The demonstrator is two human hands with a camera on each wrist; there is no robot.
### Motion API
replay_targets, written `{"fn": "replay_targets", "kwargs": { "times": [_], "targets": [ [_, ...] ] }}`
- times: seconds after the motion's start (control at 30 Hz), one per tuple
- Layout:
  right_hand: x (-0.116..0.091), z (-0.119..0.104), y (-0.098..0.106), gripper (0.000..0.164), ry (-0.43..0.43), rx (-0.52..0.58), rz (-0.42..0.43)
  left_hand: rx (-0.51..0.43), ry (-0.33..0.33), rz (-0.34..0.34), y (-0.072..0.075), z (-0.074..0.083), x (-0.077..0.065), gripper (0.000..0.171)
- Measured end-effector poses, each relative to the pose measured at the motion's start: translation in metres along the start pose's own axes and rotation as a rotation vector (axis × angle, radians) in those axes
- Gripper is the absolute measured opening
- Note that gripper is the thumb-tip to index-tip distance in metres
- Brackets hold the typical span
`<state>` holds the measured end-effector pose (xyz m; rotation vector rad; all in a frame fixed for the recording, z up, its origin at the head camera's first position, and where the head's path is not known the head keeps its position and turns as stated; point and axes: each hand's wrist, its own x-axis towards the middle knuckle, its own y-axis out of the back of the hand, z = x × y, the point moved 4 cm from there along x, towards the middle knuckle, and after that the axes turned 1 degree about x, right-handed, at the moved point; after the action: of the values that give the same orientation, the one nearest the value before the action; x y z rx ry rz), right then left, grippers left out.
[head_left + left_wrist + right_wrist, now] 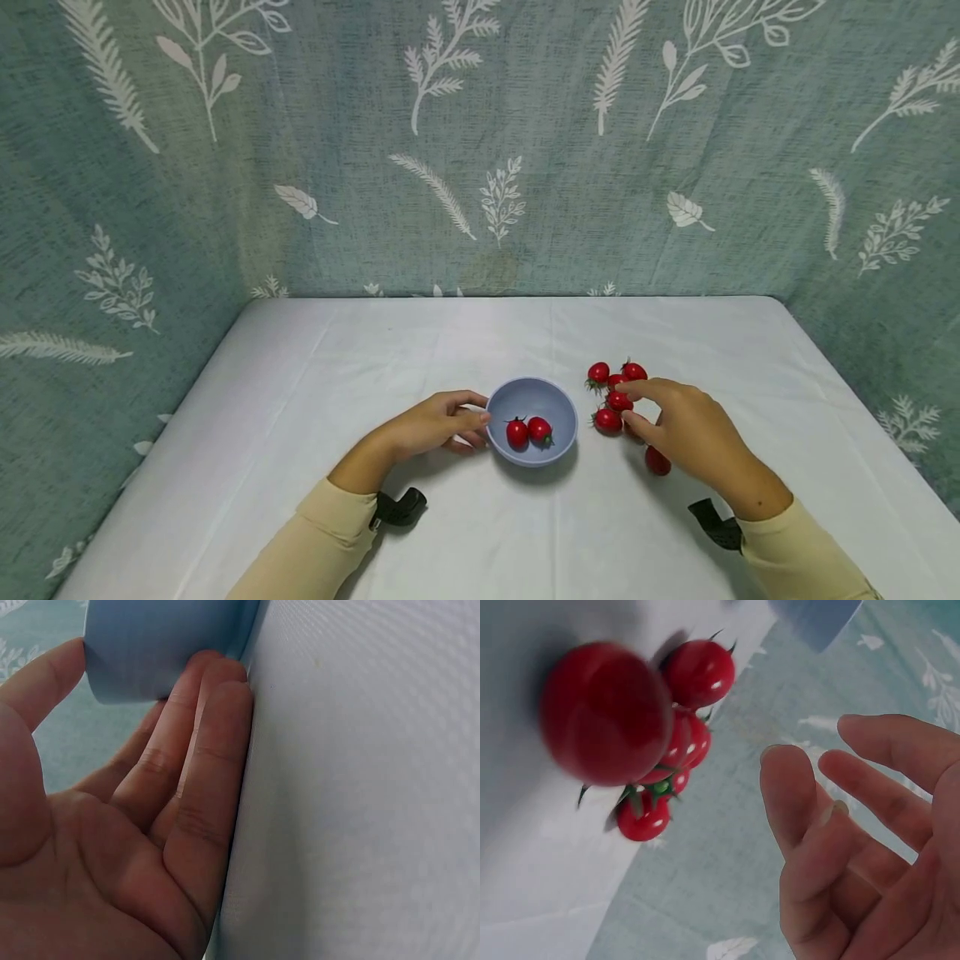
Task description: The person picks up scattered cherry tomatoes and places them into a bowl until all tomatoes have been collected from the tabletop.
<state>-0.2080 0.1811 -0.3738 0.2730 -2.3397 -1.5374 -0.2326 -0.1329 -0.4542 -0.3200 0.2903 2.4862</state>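
A light-blue bowl (533, 392) stands on the white-covered table with two cherry tomatoes (517, 433) in it. My left hand (429, 431) is at the bowl's left side, thumb and fingertips against its wall, fingers mostly straight in the left wrist view. To the right of the bowl lies a loose group of several cherry tomatoes (608, 421), some partly hidden by my right hand (688, 429). That hand hovers over them, thumb and fingers apart. Nothing is between its fingers in the right wrist view, where a large-looking tomato (607, 712) lies nearest the camera.
One cherry tomato (657, 461) lies nearer me than the group, below the right hand. A green cloth (480, 167) with white leaf patterns hangs behind and beside the table (360, 350). Dark straps (401, 507) sit at both wrists.
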Motion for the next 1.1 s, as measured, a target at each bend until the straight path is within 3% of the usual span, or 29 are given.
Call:
{"fn": "replay_targets", "kwargs": {
  "times": [0.5,0.93,1.1],
  "targets": [
    [0.003,0.015,-0.009,0.035,-0.012,0.0,-0.043,-0.005,0.004,0.0,-0.001,0.001,0.0,0.051],
    [0.004,0.027,-0.016,0.033,-0.077,0.012,-0.183,0.004,0.0,-0.003,-0.002,0.002,0.0,0.05],
    [0.006,0.03,-0.019,0.031,-0.064,0.013,-0.195,0.004,0.008,-0.002,-0.002,0.002,-0.001,0.05]
  ]
}}
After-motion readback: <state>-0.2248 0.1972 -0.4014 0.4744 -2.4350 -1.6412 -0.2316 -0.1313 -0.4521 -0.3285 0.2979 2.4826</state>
